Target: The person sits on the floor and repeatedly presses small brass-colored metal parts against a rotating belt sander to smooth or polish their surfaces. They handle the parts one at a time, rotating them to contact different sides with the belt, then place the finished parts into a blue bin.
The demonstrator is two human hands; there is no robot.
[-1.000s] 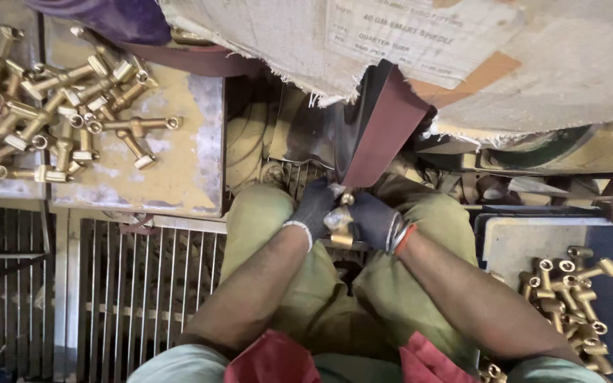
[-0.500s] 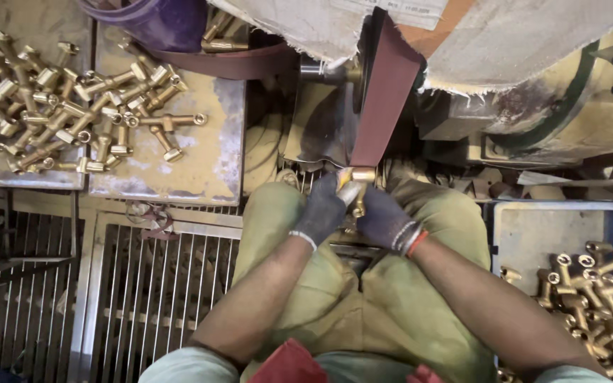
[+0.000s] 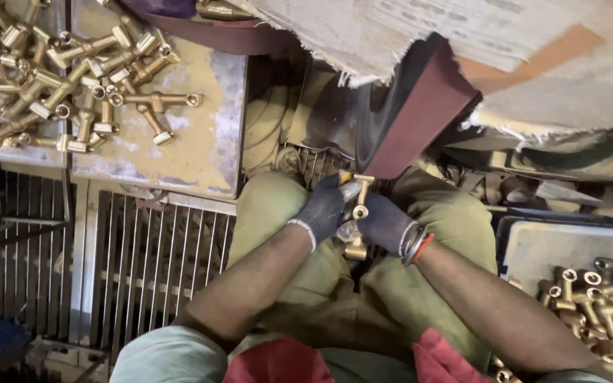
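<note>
Dusty metal tray (image 3: 200, 152) bears brass fittings (image 3: 72, 78).

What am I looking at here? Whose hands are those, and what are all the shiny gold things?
The camera sits on a person's head and looks down at their lap. The left hand and right hand, both in dark gloves, together hold a gold metal pipe piece up by a dark red belt on a machine. On the left, a dusty tray carries a pile of pipe pieces like it. More pipe pieces lie in a bin at the right. Below the tray is a metal grate.
</note>
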